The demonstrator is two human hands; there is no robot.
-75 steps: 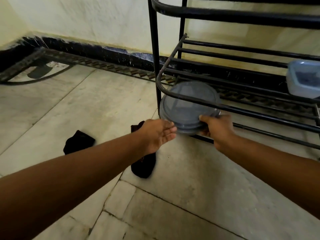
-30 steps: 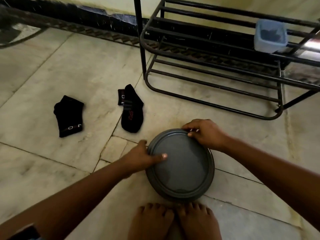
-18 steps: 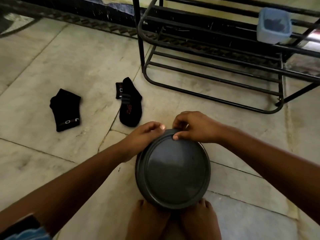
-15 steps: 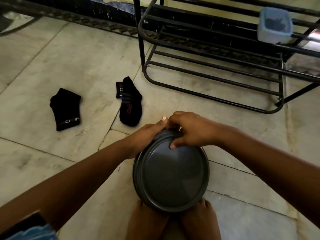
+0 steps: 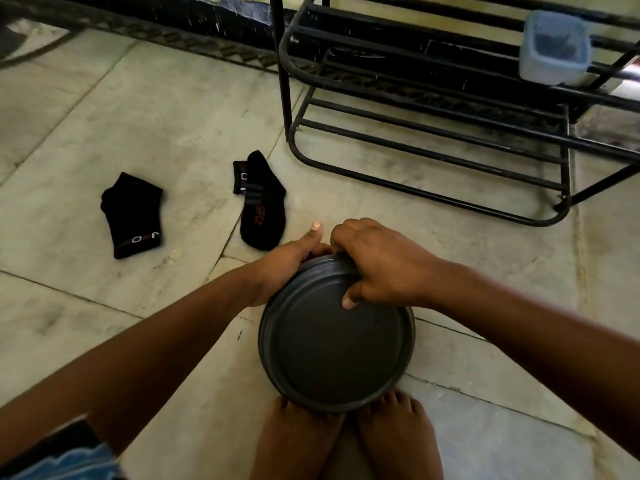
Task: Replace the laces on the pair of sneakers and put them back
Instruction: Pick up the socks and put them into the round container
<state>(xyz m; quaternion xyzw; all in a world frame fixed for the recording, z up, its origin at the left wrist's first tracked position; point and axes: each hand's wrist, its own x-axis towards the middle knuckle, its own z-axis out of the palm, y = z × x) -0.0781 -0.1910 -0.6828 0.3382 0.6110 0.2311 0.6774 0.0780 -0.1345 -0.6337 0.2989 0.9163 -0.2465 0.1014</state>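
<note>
While both hands meet at its far rim, a round dark-grey lidded container (image 5: 336, 344) is held low above two bare feet (image 5: 346, 441).

A flat lid with a raised ring near its edge is shown, smooth and dull; whether it is plastic or metal cannot be told. The far left side is gripped by the left hand (image 5: 287, 268), thumb raised; the rim is pinched by the curled right hand (image 5: 377, 268), thumb pressed on the lid. Bare pale marble floor (image 5: 156, 126) is left open to the left and right. Two black ankle socks (image 5: 197, 206) lie flat beyond the left hand, apart from each other. A black metal-bar rack (image 5: 433, 161) stands further back to the right, with a pale blue plastic tub (image 5: 554, 46) on an upper rail.
</note>
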